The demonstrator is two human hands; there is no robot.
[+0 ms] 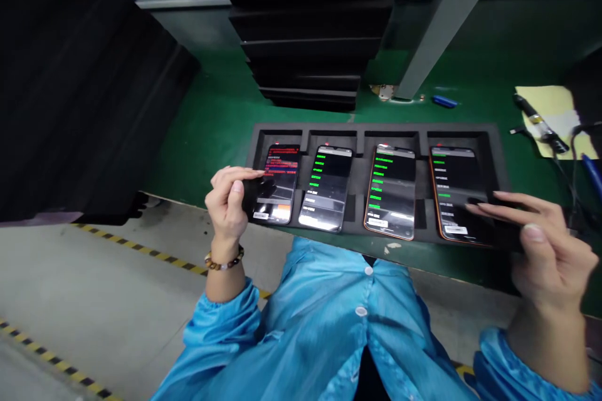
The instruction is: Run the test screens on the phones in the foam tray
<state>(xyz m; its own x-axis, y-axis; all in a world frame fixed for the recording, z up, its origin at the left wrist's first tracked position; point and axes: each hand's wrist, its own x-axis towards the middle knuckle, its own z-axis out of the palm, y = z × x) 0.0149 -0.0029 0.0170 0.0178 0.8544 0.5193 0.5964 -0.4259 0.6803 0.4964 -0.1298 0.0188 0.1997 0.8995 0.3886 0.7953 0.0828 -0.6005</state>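
A dark foam tray [357, 166] holds several smartphones in a row, all with lit screens. My left hand [227, 200], a bead bracelet on its wrist, reaches over the leftmost phone [277, 185], which shows red text; the forefinger points at its screen and nothing is held. Beside it lie a second phone [325, 188] and an orange-edged phone [389, 194], both with green and white lines. My right hand [548, 238] is over the rightmost phone [458, 194], fingers stretched out, one tip at or just above the screen. Whether either fingertip touches glass I cannot tell.
Stacked black trays [310, 56] stand behind the foam tray, with a dark stack [70, 88] at left. A grey post [446, 25] rises from the green table [211, 113]. A blue cap [444, 101], yellow paper [548, 106], a black pen-like tool [540, 122] and cables lie right.
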